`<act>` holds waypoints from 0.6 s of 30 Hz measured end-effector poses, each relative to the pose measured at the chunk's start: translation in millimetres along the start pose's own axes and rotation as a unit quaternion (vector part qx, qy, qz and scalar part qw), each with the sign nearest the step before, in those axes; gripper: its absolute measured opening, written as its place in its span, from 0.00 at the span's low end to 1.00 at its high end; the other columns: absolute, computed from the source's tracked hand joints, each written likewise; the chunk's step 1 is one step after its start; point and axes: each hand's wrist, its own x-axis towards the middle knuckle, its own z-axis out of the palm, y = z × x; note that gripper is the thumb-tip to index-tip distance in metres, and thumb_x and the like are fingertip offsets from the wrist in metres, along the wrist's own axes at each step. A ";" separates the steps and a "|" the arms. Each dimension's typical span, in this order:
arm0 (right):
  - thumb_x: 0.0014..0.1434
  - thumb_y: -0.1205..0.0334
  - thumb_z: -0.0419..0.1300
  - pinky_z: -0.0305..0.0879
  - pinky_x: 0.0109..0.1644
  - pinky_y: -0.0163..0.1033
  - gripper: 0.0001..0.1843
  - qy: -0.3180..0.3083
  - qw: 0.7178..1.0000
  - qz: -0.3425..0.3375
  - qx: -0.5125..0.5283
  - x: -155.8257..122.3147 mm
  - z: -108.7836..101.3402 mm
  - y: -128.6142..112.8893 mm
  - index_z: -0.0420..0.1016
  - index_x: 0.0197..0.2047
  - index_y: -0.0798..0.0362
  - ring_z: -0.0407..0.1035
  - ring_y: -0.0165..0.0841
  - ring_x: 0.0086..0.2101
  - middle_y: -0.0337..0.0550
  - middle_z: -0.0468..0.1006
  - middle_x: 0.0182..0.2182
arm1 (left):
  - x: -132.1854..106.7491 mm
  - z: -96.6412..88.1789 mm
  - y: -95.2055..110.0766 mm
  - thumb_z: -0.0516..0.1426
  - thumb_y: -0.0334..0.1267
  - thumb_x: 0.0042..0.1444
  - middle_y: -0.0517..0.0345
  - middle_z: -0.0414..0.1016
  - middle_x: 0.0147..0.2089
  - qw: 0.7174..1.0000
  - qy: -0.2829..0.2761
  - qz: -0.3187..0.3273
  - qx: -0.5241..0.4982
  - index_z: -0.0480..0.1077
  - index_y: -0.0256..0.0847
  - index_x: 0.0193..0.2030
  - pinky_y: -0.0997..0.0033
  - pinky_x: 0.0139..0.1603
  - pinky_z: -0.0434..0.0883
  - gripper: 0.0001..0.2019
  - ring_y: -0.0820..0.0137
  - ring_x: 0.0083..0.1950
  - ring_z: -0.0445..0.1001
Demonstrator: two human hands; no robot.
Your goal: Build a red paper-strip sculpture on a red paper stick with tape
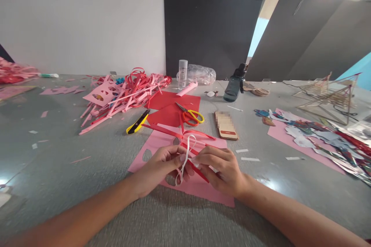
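My left hand [162, 168] is closed in a pinch on a thin white band [188, 144], whose loops stand up and hang down by the thumb. Facing it, my right hand [222, 168] pinches the same white band between thumb and fingers; the exact grip is partly hidden. Red paper strips [198, 135] spread out from behind and between my hands. Beneath them lies a pink paper sheet [199, 191] with cut-out holes. Scissors with yellow and red handles [193, 117] rest just beyond, on red paper [166, 102].
A yellow and black utility knife [138, 122] lies to the left, before a heap of pink and red strips [127, 96]. On the right are a phone [226, 125], a dark bottle [233, 87] and paper cut-outs [315, 141]. A clear spray bottle [182, 75] stands behind.
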 end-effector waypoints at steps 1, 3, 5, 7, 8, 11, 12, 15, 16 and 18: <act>0.68 0.72 0.56 0.71 0.31 0.37 0.11 0.002 1.000 0.009 0.004 0.3 0.1 -0.6 0.75 0.48 0.51 0.73 0.31 0.28 0.43 0.80 0.31 | -0.3 0.0 0.0 0.64 0.51 0.62 0.52 0.81 0.34 1.000 0.000 -0.002 -0.004 0.76 0.39 0.46 0.75 0.30 0.68 0.16 0.72 0.30 0.76; 0.68 0.72 0.56 0.71 0.31 0.37 0.10 0.008 0.999 0.036 0.019 0.5 0.9 -1.4 0.76 0.46 0.51 0.73 0.32 0.28 0.43 0.80 0.31 | -0.8 0.3 0.4 0.63 0.50 0.63 0.51 0.82 0.35 1.000 0.003 -0.006 -0.005 0.76 0.39 0.46 0.75 0.32 0.69 0.15 0.71 0.31 0.77; 0.67 0.72 0.57 0.71 0.31 0.37 0.10 0.021 0.996 0.072 0.040 0.4 2.3 -1.7 0.76 0.44 0.50 0.73 0.31 0.28 0.42 0.79 0.30 | -0.9 1.0 1.1 0.63 0.50 0.63 0.51 0.82 0.35 1.000 0.003 -0.009 0.003 0.76 0.39 0.47 0.74 0.32 0.69 0.16 0.70 0.32 0.77; 0.67 0.71 0.58 0.71 0.31 0.37 0.09 0.037 0.993 0.100 0.057 0.2 3.9 -1.7 0.77 0.44 0.50 0.73 0.31 0.28 0.41 0.79 0.29 | -0.4 1.9 1.4 0.63 0.51 0.63 0.51 0.81 0.35 1.000 0.000 -0.007 0.017 0.76 0.39 0.48 0.73 0.33 0.70 0.17 0.69 0.33 0.78; 0.66 0.71 0.58 0.71 0.31 0.37 0.08 0.045 0.991 0.109 0.061 0.1 4.7 -1.7 0.77 0.43 0.50 0.73 0.31 0.28 0.41 0.79 0.29 | 0.0 2.5 1.3 0.63 0.52 0.62 0.51 0.81 0.35 1.000 -0.004 -0.004 0.027 0.77 0.39 0.48 0.73 0.33 0.70 0.18 0.68 0.34 0.78; 0.66 0.70 0.58 0.70 0.31 0.36 0.07 0.054 0.986 0.147 0.064 0.1 6.5 -2.0 0.77 0.41 0.51 0.72 0.30 0.27 0.40 0.79 0.29 | 1.0 3.9 0.1 0.63 0.54 0.62 0.53 0.79 0.34 0.997 -0.016 0.015 0.074 0.78 0.39 0.47 0.73 0.34 0.70 0.19 0.69 0.33 0.76; 0.66 0.70 0.59 0.69 0.31 0.36 0.07 0.055 0.983 0.163 0.065 0.3 6.8 -2.3 0.77 0.40 0.51 0.71 0.29 0.26 0.40 0.79 0.28 | 1.0 4.3 -0.2 0.62 0.54 0.63 0.54 0.78 0.34 0.995 -0.016 0.020 0.092 0.79 0.40 0.46 0.73 0.33 0.69 0.18 0.70 0.32 0.75; 0.65 0.68 0.60 0.69 0.30 0.35 0.05 0.058 0.971 0.213 0.092 1.4 7.6 -3.8 0.76 0.38 0.52 0.71 0.27 0.25 0.39 0.78 0.28 | -0.4 5.5 -0.2 0.61 0.52 0.64 0.57 0.74 0.32 0.992 -0.006 0.023 0.127 0.80 0.40 0.43 0.74 0.32 0.67 0.17 0.72 0.31 0.70; 0.65 0.67 0.60 0.69 0.30 0.34 0.04 0.058 0.965 0.232 0.111 2.0 7.9 -4.4 0.76 0.38 0.52 0.71 0.27 0.24 0.38 0.78 0.28 | -1.2 6.0 0.1 0.61 0.52 0.64 0.57 0.73 0.32 0.991 -0.004 0.021 0.130 0.80 0.40 0.43 0.74 0.32 0.67 0.17 0.72 0.31 0.69; 0.65 0.63 0.61 0.69 0.29 0.34 0.04 0.054 0.944 0.282 0.161 3.3 9.2 -5.5 0.74 0.37 0.52 0.71 0.27 0.24 0.37 0.77 0.27 | -2.9 7.2 0.7 0.62 0.53 0.63 0.58 0.73 0.32 0.993 -0.004 0.012 0.121 0.80 0.40 0.42 0.74 0.33 0.67 0.17 0.72 0.31 0.69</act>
